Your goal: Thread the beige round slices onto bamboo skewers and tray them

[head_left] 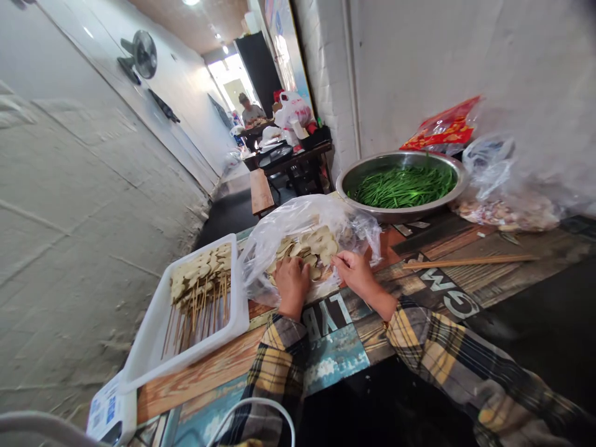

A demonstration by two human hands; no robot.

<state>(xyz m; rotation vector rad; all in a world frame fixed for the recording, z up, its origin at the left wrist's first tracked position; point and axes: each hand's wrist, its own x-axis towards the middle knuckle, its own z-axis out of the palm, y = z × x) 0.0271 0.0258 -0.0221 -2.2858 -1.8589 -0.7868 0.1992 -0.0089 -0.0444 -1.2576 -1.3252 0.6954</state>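
An open clear plastic bag lies on the table with a pile of pale, flat food slices in it. My left hand rests over the near left side of the pile, fingers curled down among the slices; what they grip is hidden. At the right edge of the pile, my right hand has thumb and forefinger pinched together; what lies between them is too small to make out. Left of the bag, a white plastic tray holds several bamboo skewers threaded with similar slices.
Behind the bag on the right stands a steel bowl of green chives. Chopsticks, a red packet and a filled plastic bag are at right. A white cable crosses in front. A person sits far back.
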